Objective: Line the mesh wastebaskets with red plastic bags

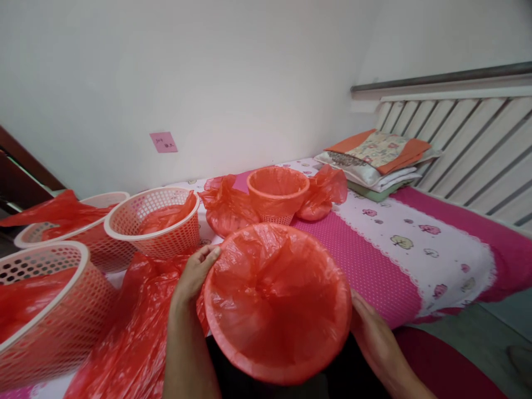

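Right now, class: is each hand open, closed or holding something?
Left hand: holding the lined basket by its rim.
Right hand: against its other side, grip hidden.

The one view comes from the wearer's head, facing forward and down across the bed [366, 260] toward the wall [233, 83]. The bed's near edge lies close below, its railed end [469, 149] farther off at right.
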A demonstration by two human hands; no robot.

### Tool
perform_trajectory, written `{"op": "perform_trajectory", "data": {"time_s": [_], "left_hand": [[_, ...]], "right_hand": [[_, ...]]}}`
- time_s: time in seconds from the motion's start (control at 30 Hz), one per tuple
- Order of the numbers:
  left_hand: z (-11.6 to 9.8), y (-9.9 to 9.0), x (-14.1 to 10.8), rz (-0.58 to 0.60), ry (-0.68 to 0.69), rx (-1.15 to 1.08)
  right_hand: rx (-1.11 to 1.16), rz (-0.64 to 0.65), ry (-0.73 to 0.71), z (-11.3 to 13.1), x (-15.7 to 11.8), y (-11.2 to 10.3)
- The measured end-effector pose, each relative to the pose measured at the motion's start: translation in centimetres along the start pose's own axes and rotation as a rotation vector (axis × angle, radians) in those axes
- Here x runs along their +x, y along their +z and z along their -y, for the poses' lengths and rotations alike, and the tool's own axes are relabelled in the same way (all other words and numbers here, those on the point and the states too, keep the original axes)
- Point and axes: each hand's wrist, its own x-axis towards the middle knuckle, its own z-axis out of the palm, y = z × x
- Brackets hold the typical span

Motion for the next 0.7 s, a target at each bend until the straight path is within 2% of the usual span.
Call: {"op": "perform_trajectory", "data": {"time_s": [0.1,0.27,0.37,0.43,0.57,0.63,0.7], "left_hand": [[-0.3,0.4,-0.2,0.031,-0.036,-0.062],[-0.2,0.0,0.0,0.038,-0.031,-0.096],[-0.1,-0.1,0.0,0.072,-0.028,-0.110],[-0.1,0.0,-0.1,0.092,-0.020,-0.114],[-0.4,0.4,-0.3,0.095,-0.014,-0.103],[-0.5,0.7,-0.3,0.088,-0.027,-0.106],[-0.6,0.9,-0.3,0.085,-0.028,-0.117]], "right_hand": [[0.017,0.020,0.021,0.2,0.8,0.1],[0.073,0.038,0.089,-2.2,2.3,-0.5],[0.048,0.004,0.109,-3.4,3.0,-0.9],[0.022,-0.038,0.094,-3.2,3.2,-1.2],[-0.101,-0.206,-0.064,-0.5,3.4,-1.5],[-0.218,-0.304,-0.206,1.8,2.9,-1.3],[-0.342,-0.337,-0.362,4.5,2.2,-0.5]]}}
